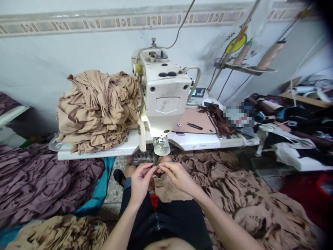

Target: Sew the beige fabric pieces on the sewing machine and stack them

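Note:
My left hand (142,178) is closed in a pinch, thumb against forefinger. Its fingertips meet those of my right hand (178,175), which pinches in the same way. Whatever lies between them is too small to make out. A piece of tan cloth (171,191) hangs below my right hand over my lap; whether the fingers grip it is hidden. Just beyond the fingertips stands a white sewing machine (166,100), its lamp lit above the needle area and a clear guard (161,146) at its front.
Tan fabric (96,107) is heaped on the left of the white table (200,141). Black thread snips (194,125) lie on a mat at right, near brown strips (221,121). Thread cones (272,55) stand on a rack. Brown (249,198) and purple cloth (49,184) flank my legs.

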`<action>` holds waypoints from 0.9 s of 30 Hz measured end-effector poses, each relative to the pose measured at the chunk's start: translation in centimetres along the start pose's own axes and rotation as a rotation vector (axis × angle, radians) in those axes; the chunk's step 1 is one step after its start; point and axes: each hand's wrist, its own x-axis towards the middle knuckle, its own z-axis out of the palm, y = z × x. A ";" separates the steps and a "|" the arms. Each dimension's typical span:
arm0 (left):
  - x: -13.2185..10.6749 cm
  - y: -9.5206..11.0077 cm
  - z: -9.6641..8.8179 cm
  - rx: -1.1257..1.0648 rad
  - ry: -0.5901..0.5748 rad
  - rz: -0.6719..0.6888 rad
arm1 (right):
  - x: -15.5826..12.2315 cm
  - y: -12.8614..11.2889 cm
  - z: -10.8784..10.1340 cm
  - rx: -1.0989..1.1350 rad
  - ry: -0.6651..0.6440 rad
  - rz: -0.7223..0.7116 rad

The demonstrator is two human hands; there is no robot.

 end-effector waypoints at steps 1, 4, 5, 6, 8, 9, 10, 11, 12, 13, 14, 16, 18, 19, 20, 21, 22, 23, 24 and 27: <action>0.1 0.0 0.0 -0.003 0.002 -0.006 | 0.0 -0.1 -0.1 -0.025 -0.004 -0.007; 0.2 0.1 0.0 0.011 -0.006 -0.013 | 0.0 -0.2 -0.2 -0.112 -0.006 -0.036; 0.2 0.0 0.0 0.017 -0.009 -0.012 | 0.0 -0.3 -0.3 -0.137 -0.006 -0.046; 0.2 0.0 0.0 0.021 -0.010 -0.010 | 0.0 -0.3 -0.3 -0.158 -0.009 -0.057; 0.3 0.0 0.0 0.020 -0.008 -0.006 | 0.0 -0.4 -0.3 -0.189 -0.016 -0.075; 0.3 0.0 0.0 0.017 -0.007 -0.004 | 0.1 -0.5 -0.4 -0.200 -0.019 -0.081; 0.3 0.0 -0.1 0.013 -0.007 -0.004 | 0.1 -0.5 -0.4 -0.208 -0.022 -0.083; 0.3 0.0 -0.1 0.008 -0.009 -0.006 | 0.1 -0.6 -0.4 -0.216 -0.023 -0.085; 0.3 0.0 -0.1 0.003 -0.013 -0.009 | 0.1 -0.6 -0.3 -0.223 -0.026 -0.086; 0.2 0.0 -0.1 -0.003 -0.016 -0.013 | 0.1 -0.6 -0.3 -0.228 -0.028 -0.086; 0.2 0.0 -0.2 -0.007 -0.018 -0.017 | 0.1 -0.6 -0.3 -0.229 -0.029 -0.086; 0.1 -0.1 -0.2 -0.009 -0.019 -0.022 | 0.0 -0.6 -0.3 -0.218 -0.032 -0.084; 0.0 -0.1 -0.3 -0.003 -0.024 -0.021 | 0.0 -0.6 -0.3 -0.201 -0.030 -0.083; 0.0 -0.1 -0.3 0.001 -0.028 -0.018 | 0.0 -0.6 -0.3 -0.194 -0.027 -0.082; 0.0 -0.1 -0.4 0.006 -0.032 -0.016 | 0.0 -0.5 -0.3 -0.188 -0.026 -0.082; -0.1 -0.1 -0.4 0.010 -0.036 -0.014 | 0.0 -0.5 -0.3 -0.181 -0.025 -0.081; -0.1 -0.1 -0.4 0.012 -0.037 -0.012 | 0.0 -0.5 -0.2 -0.172 -0.025 -0.078; -0.1 -0.1 -0.4 0.014 -0.038 -0.009 | 0.0 -0.5 -0.2 -0.163 -0.027 -0.074; -0.1 -0.1 -0.4 0.014 -0.039 -0.007 | 0.0 -0.4 -0.2 -0.153 -0.029 -0.069; -0.3 -0.2 -0.5 0.026 -0.048 0.005 | 0.0 -0.2 0.0 -0.132 -0.023 -0.058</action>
